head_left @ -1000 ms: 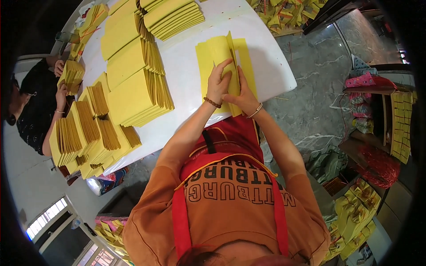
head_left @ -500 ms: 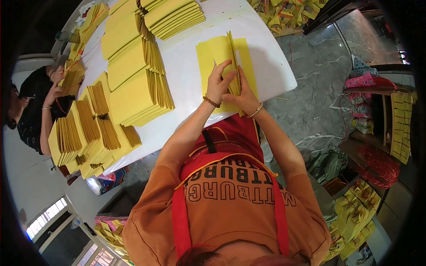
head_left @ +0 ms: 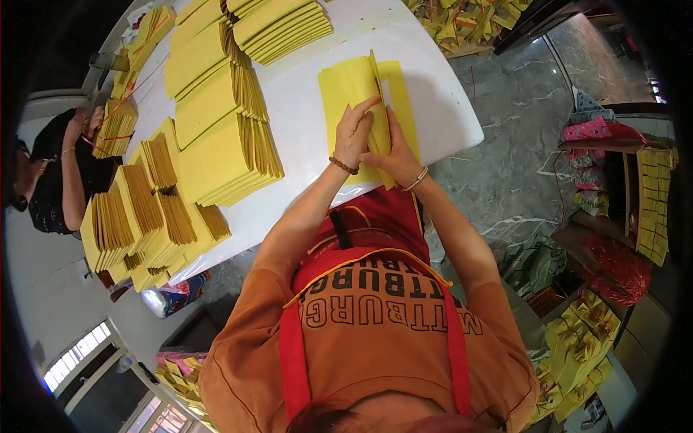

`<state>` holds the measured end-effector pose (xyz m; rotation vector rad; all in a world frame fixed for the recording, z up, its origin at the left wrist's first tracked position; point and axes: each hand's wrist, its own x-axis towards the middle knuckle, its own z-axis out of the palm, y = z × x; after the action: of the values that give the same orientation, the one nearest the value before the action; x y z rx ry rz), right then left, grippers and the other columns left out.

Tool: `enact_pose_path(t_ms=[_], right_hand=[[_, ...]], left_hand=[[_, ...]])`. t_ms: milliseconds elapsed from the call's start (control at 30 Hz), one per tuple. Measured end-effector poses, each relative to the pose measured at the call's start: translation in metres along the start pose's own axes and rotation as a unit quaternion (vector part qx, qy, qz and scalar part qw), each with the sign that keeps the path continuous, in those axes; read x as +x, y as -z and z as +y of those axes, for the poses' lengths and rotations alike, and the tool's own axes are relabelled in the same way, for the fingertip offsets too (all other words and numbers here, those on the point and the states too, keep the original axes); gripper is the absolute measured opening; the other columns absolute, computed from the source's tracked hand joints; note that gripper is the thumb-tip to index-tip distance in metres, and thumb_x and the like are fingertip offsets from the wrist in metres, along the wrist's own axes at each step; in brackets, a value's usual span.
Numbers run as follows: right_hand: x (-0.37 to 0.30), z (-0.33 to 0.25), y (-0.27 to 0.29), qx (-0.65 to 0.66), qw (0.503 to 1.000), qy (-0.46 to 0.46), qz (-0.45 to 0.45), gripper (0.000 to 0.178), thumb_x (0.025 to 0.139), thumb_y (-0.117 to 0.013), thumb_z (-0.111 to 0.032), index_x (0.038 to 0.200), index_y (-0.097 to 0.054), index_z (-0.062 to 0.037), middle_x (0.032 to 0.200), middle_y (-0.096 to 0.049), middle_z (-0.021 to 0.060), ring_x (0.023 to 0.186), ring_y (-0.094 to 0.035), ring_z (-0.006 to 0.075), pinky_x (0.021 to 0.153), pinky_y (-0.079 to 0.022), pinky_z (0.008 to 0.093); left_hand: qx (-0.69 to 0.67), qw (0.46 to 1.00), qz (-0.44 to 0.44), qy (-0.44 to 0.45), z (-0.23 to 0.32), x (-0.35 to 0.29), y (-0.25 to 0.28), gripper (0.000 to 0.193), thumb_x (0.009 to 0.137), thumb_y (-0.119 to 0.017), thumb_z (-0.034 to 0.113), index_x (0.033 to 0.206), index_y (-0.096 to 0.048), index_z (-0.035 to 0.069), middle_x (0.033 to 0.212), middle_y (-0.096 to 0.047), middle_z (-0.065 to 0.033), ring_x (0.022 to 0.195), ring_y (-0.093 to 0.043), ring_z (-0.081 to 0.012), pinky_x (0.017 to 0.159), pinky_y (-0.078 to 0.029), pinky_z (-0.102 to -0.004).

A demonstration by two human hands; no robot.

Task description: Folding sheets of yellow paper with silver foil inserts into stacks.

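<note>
Yellow paper sheets [head_left: 401, 79] lie on the white table in front of me, with their left part folded up into a standing ridge. My left hand [head_left: 354, 137] rests on the left side of the ridge, fingers stretched out along the paper. On the opposite side, my right hand [head_left: 397, 155] has its fingers along the ridge and its thumb reaching across the near end, holding the paper. The hands nearly meet at the thumb. Part of the fold is hidden behind my fingers.
Piles of folded yellow paper [head_left: 213, 155] cover the left of the white table [head_left: 296, 101]. At the far left another person's hands [head_left: 85, 124] are at a bundle [head_left: 115, 128] with red string. Loose yellow pieces [head_left: 469, 25] lie beyond the far edge. Grey floor [head_left: 512, 130] shows at right.
My hands stay nearly in place, and the standing paper has shifted slightly between them. At left, the other person's hands have moved up and away along the bundle, drawing red string.
</note>
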<state>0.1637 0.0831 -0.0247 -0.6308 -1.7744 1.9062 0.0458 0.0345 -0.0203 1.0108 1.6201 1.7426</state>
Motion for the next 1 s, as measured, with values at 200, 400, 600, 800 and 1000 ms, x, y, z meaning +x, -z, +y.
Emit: enact_pose_path(t_ms=[200, 400, 600, 800, 1000], right_hand=[[0.001, -0.006, 0.000, -0.064, 0.998, 0.001, 0.005, 0.116, 0.061, -0.075, -0.045, 0.135, -0.004, 0.0086, 0.138, -0.018, 0.0252, 0.131, -0.017, 0.0324, 0.106, -0.019, 0.0364], [0.000, -0.008, 0.002, -0.066, 0.998, -0.013, 0.006, 0.119, 0.059, -0.075, -0.048, 0.135, -0.004, 0.0089, 0.138, -0.018, 0.0258, 0.131, -0.017, 0.0329, 0.106, -0.018, 0.0373], [0.000, -0.004, 0.001, -0.030, 0.999, -0.011, 0.004, 0.116, 0.061, -0.076, -0.044, 0.135, -0.004, 0.0082, 0.138, -0.018, 0.0247, 0.130, -0.019, 0.0312, 0.105, -0.021, 0.0365], [0.000, -0.006, -0.001, 0.000, 1.000, -0.001, 0.002, 0.110, 0.064, -0.076, -0.036, 0.135, -0.005, 0.0074, 0.136, -0.022, 0.0218, 0.127, -0.025, 0.0280, 0.102, -0.027, 0.0344], [-0.001, -0.009, -0.002, 0.022, 1.000, -0.017, 0.007, 0.106, 0.066, -0.075, -0.034, 0.135, -0.006, 0.0078, 0.135, -0.023, 0.0204, 0.124, -0.028, 0.0264, 0.101, -0.029, 0.0334]], left_hand=[[0.092, 0.996, -0.003, 0.005, 0.000, -0.001, -0.005, 0.032, 0.081, -0.059, 0.014, 0.112, -0.055, 0.007, 0.102, -0.055, -0.0111, 0.091, -0.055, -0.0196, 0.076, -0.044, -0.0287], [0.100, 0.995, 0.002, -0.026, -0.003, 0.000, -0.002, 0.038, 0.077, -0.066, 0.018, 0.112, -0.055, 0.005, 0.099, -0.054, -0.0108, 0.081, -0.054, -0.0163, 0.065, -0.043, -0.0255], [0.031, 0.999, -0.024, 0.038, -0.003, -0.001, 0.002, 0.036, 0.081, -0.061, 0.017, 0.113, -0.054, 0.003, 0.097, -0.052, -0.0076, 0.078, -0.053, -0.0136, 0.062, -0.043, -0.0237], [-0.021, 0.999, -0.022, 0.038, -0.005, -0.002, 0.002, 0.030, 0.084, -0.054, 0.009, 0.113, -0.053, 0.001, 0.097, -0.052, -0.0077, 0.085, -0.053, -0.0142, 0.069, -0.044, -0.0243], [-0.006, 0.999, -0.017, 0.032, -0.002, -0.002, 0.000, 0.027, 0.084, -0.053, 0.007, 0.110, -0.053, 0.002, 0.098, -0.052, -0.0089, 0.087, -0.053, -0.0155, 0.074, -0.044, -0.0255]])
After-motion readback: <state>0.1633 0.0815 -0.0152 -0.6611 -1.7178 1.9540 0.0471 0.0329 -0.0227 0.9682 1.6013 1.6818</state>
